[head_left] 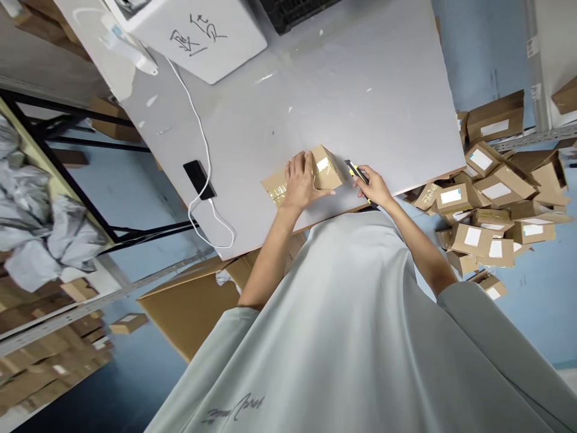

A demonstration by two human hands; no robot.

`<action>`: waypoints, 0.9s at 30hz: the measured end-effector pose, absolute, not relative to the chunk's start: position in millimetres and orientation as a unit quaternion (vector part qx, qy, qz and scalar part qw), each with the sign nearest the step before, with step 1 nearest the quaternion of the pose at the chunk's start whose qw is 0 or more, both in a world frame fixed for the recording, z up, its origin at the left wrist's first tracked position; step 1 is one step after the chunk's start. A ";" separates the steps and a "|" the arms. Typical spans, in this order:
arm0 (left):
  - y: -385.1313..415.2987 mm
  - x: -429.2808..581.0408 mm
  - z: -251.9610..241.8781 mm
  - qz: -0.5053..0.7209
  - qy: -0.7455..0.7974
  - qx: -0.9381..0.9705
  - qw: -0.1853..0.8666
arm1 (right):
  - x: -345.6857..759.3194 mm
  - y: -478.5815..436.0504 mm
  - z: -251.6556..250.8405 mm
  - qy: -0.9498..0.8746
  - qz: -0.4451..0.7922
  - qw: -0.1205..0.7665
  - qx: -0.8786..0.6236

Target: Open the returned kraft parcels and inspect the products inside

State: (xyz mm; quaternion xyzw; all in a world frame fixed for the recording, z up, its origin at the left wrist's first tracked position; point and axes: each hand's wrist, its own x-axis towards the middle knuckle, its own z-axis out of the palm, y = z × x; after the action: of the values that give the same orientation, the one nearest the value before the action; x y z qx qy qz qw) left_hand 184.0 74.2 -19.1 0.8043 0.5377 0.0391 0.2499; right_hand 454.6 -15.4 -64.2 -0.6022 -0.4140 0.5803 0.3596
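A small brown cardboard box [325, 169] lies on the grey table near its front edge. Clear tape shines on its left part, and a white label is on its right part. My left hand [301, 183] holds the box from above, its fingers bent over the far side and its thumb stretched to the right along the near side. Just right of the box, my right hand [375, 187] grips a black and yellow utility knife [356, 172]. The knife's front end points up and left, a little apart from the box. Whether its blade is out is too small to tell.
A phone [199, 179] with a white cable lies left on the table [360, 108]. Beyond it stand a white foam box [198, 36] and a black crate [293, 12]. Labelled cartons [496, 186] pile up at right. A large open carton [189, 307] stands below left.
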 end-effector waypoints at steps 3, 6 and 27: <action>86.9 166.5 -17.7 0.055 0.540 0.796 0.268 | 443.5 -9.8 -68.1 -0.404 0.608 0.380 -0.568; 96.8 159.8 -19.5 0.056 0.542 0.796 0.265 | 431.7 -4.1 -71.7 -0.401 0.609 0.390 -0.562; 66.2 168.9 -50.3 0.106 0.568 0.788 0.211 | 441.3 31.1 -58.5 -0.488 0.595 0.345 -0.538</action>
State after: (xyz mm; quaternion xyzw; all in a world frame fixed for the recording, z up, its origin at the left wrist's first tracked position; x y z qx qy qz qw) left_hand 168.9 66.2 -50.3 0.7882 0.5684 0.1060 0.2111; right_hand 441.3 31.1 -58.5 -0.5381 -0.4876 0.5949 0.3447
